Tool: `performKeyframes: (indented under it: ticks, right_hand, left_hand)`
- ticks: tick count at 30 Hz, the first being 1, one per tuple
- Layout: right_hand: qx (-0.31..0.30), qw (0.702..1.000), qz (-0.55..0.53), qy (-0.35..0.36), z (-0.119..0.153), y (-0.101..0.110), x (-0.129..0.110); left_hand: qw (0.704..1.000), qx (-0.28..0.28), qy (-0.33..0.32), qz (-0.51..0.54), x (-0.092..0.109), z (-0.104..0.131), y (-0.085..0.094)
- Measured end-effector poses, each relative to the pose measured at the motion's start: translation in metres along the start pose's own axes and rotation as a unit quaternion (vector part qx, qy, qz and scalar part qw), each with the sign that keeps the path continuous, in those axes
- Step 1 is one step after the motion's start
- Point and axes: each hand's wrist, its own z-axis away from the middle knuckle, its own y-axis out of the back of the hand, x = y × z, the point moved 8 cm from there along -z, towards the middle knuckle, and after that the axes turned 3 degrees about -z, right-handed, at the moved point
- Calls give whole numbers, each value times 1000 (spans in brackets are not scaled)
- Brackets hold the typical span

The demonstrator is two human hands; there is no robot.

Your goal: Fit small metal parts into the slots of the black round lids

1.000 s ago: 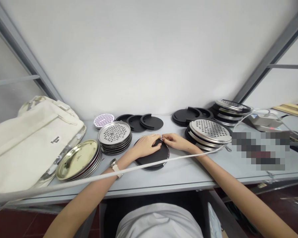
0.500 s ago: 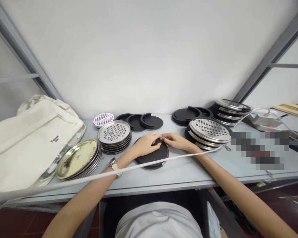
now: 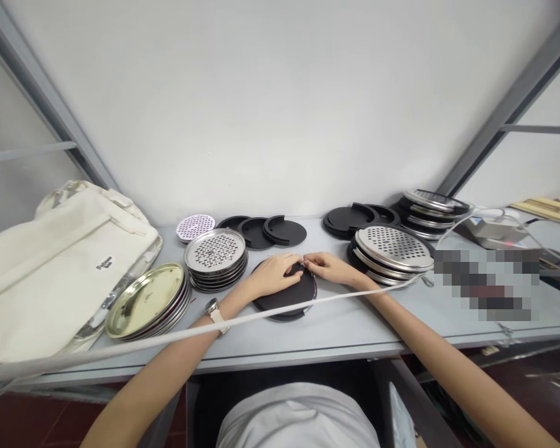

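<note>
Working at the far right edge of the black disc (image 3: 296, 291), you rest your left hand (image 3: 276, 274), fingers bent, on its face; whether that hand grips anything cannot be told. Your right hand (image 3: 327, 266) has its fingertips drawn together at the rim; anything pinched there is too small to identify. The disc lies on the table (image 3: 340, 333), partly beneath your left hand. Status: this disc appears to be in progress. Beyond your hands lie black pieces (image 3: 289, 231). Left of your left hand stands a perforated stack (image 3: 216, 251); right of your right hand, a mixed stack (image 3: 394, 246). Which pieces are finished and which remain cannot be determined.
</note>
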Motion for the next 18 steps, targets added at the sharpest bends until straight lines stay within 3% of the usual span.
performKeyframes:
  ticks: [18]
  right_hand:
    - [-15,999,-33,0,1,0,-6]
  left_hand:
    - [1000,1,-5,2,3,0,3]
